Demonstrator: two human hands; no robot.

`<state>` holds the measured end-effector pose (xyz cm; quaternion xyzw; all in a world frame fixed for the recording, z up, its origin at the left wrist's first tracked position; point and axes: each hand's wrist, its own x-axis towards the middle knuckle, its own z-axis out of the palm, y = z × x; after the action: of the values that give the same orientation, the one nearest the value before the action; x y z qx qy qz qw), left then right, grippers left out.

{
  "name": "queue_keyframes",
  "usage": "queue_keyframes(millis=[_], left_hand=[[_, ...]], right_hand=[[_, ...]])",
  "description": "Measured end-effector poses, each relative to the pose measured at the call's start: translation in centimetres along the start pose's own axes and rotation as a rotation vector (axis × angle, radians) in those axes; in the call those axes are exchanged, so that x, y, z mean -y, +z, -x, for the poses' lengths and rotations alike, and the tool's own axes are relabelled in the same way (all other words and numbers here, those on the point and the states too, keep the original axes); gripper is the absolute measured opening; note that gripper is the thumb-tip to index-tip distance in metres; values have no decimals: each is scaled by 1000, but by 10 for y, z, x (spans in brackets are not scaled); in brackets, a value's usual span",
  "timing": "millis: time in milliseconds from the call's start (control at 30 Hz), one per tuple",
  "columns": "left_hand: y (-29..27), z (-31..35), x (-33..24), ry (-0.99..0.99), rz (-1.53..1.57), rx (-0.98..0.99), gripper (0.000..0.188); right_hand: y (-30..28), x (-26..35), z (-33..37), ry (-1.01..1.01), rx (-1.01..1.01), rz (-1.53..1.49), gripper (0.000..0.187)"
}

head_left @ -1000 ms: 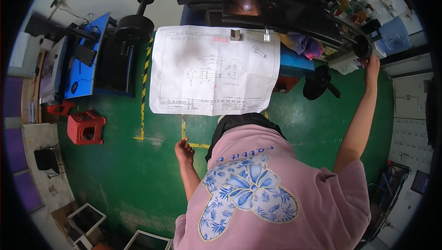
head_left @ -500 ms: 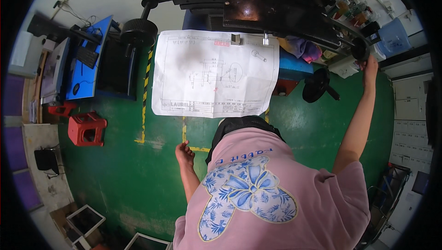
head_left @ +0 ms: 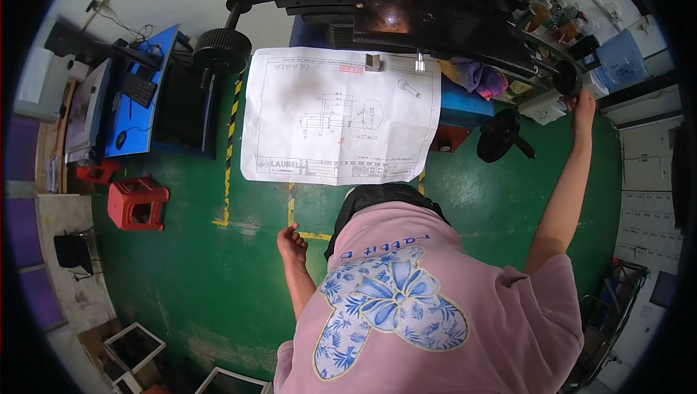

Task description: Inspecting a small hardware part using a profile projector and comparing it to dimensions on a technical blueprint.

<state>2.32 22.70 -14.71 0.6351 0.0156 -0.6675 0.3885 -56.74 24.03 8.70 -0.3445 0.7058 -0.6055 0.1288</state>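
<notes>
My right hand (head_left: 581, 109) reaches far out to the right, its fingers closed at the lower edge of a black handwheel (head_left: 566, 78) at the end of a machine's shaft. Exactly how the fingers sit on the wheel is too small to make out. Beside my waist hangs my left hand (head_left: 292, 243), fingers curled in, with nothing visible in it. A white technical drawing (head_left: 305, 115) of a stepped pin hangs in front of the black machine (head_left: 428, 13), below a small metal block (head_left: 372, 62) at its upper edge.
Another black handwheel (head_left: 221, 49) juts out at the machine's left, and a cranked one (head_left: 497, 136) lower right. A colourful cloth (head_left: 475, 78) lies beside the drawing. At left are a blue desk (head_left: 131, 122) with keyboard and a red stool (head_left: 138, 204). Yellow tape (head_left: 291, 205) marks the green floor.
The machine's upper part, its left handwheel and the drawing have shifted slightly to the right. My right hand stays at its handwheel, and my left hand has hardly moved.
</notes>
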Motion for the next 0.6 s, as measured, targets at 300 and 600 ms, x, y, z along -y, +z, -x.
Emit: queue_keyframes(millis=[300,600], left_hand=[[0,3,0,9,-2,-7,24],[0,3,1,1,6,-13,24]], right_hand=[[-2,-1,-6,113,2,-314,43],[-6,1,-1,34,261,-497,52]])
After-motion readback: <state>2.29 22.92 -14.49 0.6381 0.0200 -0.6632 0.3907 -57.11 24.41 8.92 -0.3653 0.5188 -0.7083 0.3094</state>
